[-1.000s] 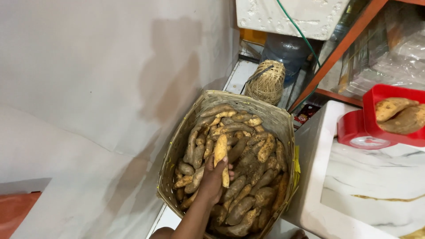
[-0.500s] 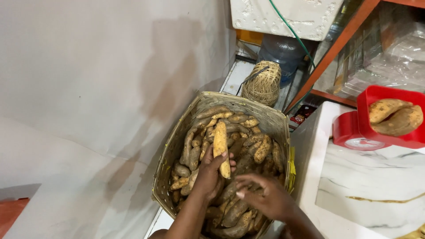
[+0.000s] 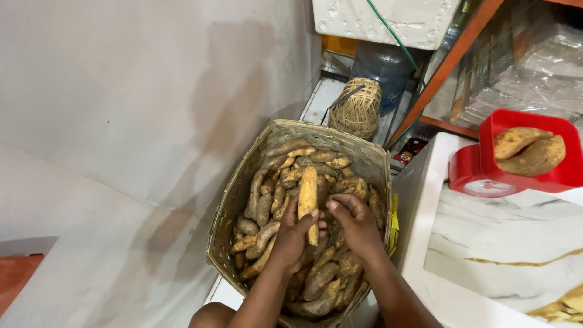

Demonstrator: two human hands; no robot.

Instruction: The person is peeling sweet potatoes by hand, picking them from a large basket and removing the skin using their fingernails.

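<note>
Hands meet over a woven basket (image 3: 243, 200) packed with brown and yellowish sweet potatoes (image 3: 273, 212). Left hand (image 3: 294, 234) is wrapped around the lower end of one long pale-yellow sweet potato (image 3: 308, 193), holding it upright, tip pointing away from the person, above the heap in the middle of the basket. Right hand (image 3: 355, 225) sits just beside it on the right, fingers curled and fingertips (image 3: 333, 206) at or touching the side of that same tuber near the left hand's thumb; cannot tell if it really grips it or only touches. Both forearms come in from the bottom edge.

Basket stands on the floor against a pale wall (image 3: 121, 121), squeezed between the wall and a white marble-patterned counter (image 3: 504, 255) on the right. On the counter edge: a red kitchen scale (image 3: 480, 176) with a red tray (image 3: 565, 176) holding two larger sweet potatoes (image 3: 528, 149), touching each other. Behind the basket, a small round wicker holder (image 3: 357, 109), and behind that a big blue water bottle (image 3: 385, 64), partly hidden. White foam box (image 3: 382, 18) above them at the top edge. Green cord (image 3: 398, 39) runs down across the box. Orange shelf frame (image 3: 449, 64) runs diagonally at upper right, clear plastic bags (image 3: 522, 67) on the shelf behind it.
</note>
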